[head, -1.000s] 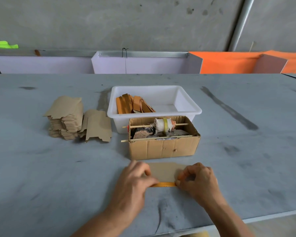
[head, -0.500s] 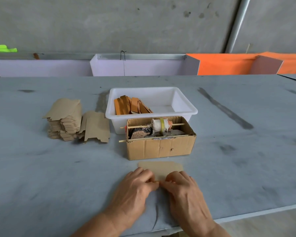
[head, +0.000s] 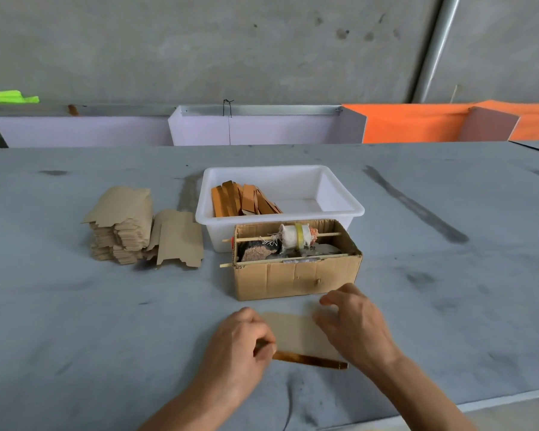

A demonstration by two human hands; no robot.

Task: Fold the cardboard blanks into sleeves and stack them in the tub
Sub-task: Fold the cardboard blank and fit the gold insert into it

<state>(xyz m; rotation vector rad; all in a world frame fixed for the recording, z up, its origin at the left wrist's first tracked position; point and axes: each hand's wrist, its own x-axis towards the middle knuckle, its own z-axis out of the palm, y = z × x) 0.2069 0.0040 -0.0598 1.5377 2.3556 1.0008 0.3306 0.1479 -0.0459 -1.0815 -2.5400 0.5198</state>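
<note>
The left hand (head: pixel 241 343) pinches the blank (head: pixel 296 335) so it stays flat on the bench (head: pixel 75 337); the right hand (head: pixel 353 326) hangs loose above it, holding nothing

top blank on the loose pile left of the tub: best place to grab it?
Take the single blank leaning against the blank stack by its near notched edge, coming from the right front. That edge appears to lie free on the table, while its far side rests on the stack and the white tub crowds its right. A thumb-over, fingers-under grip looks best.
</note>
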